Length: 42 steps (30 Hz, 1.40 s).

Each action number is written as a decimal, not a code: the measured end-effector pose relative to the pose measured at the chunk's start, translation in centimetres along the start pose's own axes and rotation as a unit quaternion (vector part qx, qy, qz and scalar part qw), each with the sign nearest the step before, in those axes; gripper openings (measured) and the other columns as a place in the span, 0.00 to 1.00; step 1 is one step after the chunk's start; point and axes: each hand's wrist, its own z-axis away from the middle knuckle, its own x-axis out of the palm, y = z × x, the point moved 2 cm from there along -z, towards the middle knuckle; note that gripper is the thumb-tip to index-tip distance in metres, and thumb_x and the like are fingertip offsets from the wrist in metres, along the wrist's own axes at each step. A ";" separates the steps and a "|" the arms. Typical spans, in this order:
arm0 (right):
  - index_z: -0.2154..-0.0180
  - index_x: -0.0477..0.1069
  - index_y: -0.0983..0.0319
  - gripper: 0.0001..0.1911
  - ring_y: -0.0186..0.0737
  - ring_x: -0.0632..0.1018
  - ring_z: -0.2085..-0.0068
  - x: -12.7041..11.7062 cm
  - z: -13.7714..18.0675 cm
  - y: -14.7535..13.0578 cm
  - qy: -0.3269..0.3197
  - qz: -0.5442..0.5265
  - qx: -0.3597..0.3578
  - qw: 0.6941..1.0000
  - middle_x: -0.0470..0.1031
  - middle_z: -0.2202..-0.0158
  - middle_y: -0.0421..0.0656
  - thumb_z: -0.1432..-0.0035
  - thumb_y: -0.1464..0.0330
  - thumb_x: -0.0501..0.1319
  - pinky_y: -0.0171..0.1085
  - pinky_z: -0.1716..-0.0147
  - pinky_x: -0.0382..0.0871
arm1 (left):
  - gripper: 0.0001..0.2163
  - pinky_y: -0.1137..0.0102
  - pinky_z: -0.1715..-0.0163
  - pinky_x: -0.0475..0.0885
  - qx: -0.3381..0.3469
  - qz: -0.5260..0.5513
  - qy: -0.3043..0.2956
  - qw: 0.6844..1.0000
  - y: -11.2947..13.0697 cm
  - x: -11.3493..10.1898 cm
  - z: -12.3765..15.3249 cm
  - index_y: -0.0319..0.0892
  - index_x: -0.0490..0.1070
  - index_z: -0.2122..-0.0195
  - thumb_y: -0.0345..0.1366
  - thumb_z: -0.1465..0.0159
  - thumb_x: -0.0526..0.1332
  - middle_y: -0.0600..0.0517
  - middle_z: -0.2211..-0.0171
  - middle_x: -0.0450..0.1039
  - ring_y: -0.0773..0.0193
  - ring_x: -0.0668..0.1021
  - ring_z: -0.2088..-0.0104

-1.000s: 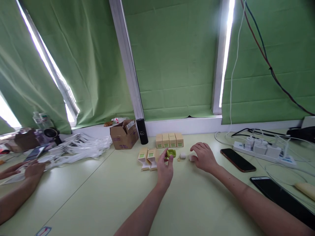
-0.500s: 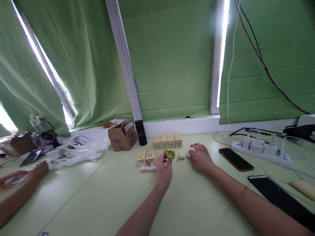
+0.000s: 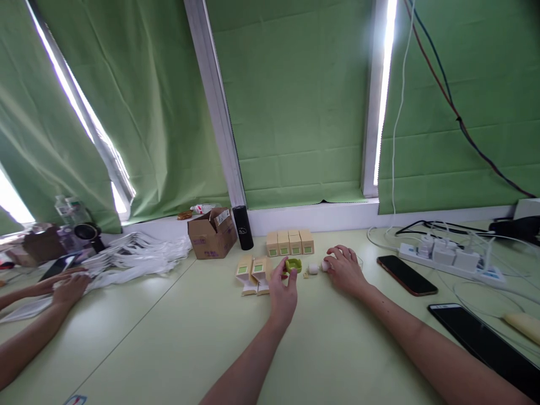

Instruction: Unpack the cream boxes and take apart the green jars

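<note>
- Green curtain [image 3: 295, 101]: fills the upper middle of the frame behind everything.
- Bench [image 3: 169, 337]: pale, spreads across the lower half and carries the things.
- Cardboard box [image 3: 211, 236]: left of centre, flaps up.
- Right hand [image 3: 343, 270]: right of centre, low over the bench, fingers bent and a little spread, fingertips at a small white piece; whether they grip it or only touch it, I cannot tell.
- Left hand [image 3: 283, 292]: centre of the frame, thumb and fingers closed in a light pinch on the green holder.
- Row of four cartons [image 3: 290, 243]: side by side, just beyond the left hand.
- Two opened cartons [image 3: 260, 269]: just left of that hand, pale flaps out at the near end.
- Green holder [image 3: 294, 270]: centre, at the left fingertips, hollow on top. It looks light and fairly stiff, perhaps slightly springy, hardly fragile; the outer wall seems the best hold.
- White cylinder [image 3: 313, 269]: between the hands, probably light and smooth, apt to roll; take it by both sides.
- White piece [image 3: 325, 265]: at the right fingertips, partly hidden.
- Yellowish bit [image 3: 306, 275]: beside the cylinder, too small to identify; fingertips only.
</note>
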 end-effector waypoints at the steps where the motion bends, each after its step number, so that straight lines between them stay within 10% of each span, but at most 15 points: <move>1: 0.55 0.79 0.57 0.13 0.54 0.64 0.37 0.0 0.0 0.0 0.000 -0.001 0.001 1.000 0.74 0.43 0.48 0.40 0.73 0.61 0.52 0.37 0.52 | 0.21 0.60 0.54 0.75 -0.001 0.000 0.000 1.000 0.0 0.0 0.0 0.44 0.76 0.43 0.50 0.32 0.63 0.41 0.51 0.80 0.53 0.80 0.55; 42: 0.55 0.79 0.57 0.12 0.57 0.63 0.36 0.1 -1.1 -3.4 -0.007 -0.014 -0.008 1.000 0.73 0.42 0.49 0.42 0.69 0.65 0.54 0.36 0.49 | 0.20 0.62 0.55 0.74 -0.003 0.009 0.009 1.000 0.3 -0.2 0.1 0.44 0.77 0.44 0.48 0.33 0.65 0.43 0.53 0.80 0.55 0.79 0.57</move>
